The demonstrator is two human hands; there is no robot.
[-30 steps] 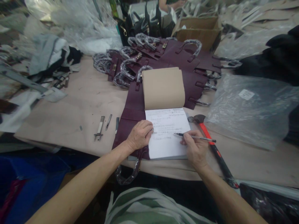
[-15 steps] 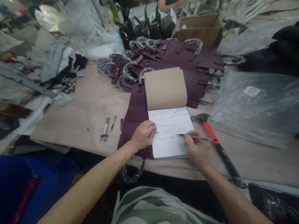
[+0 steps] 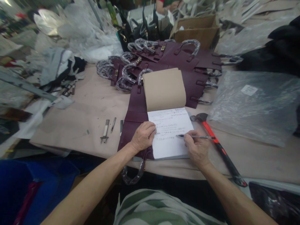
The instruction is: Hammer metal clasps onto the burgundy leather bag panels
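Note:
An open notepad [image 3: 172,142] with handwritten lines lies on a dark maroon bag panel [image 3: 134,115], its tan cover [image 3: 164,89] flipped back. My left hand [image 3: 142,136] rests curled on the pad's left edge, pressing it down. My right hand [image 3: 197,148] is closed round a pen [image 3: 197,137], whose tip touches the page near the written lines.
A red-handled hammer [image 3: 217,147] lies right of the pad. Small metal tools [image 3: 105,129] lie to the left. Stacked maroon bags with wrapped handles [image 3: 164,53], a cardboard box [image 3: 199,32] and plastic bags [image 3: 253,103] crowd the table.
The hands and pen have barely moved on the page. The view has shifted slightly as my head moved.

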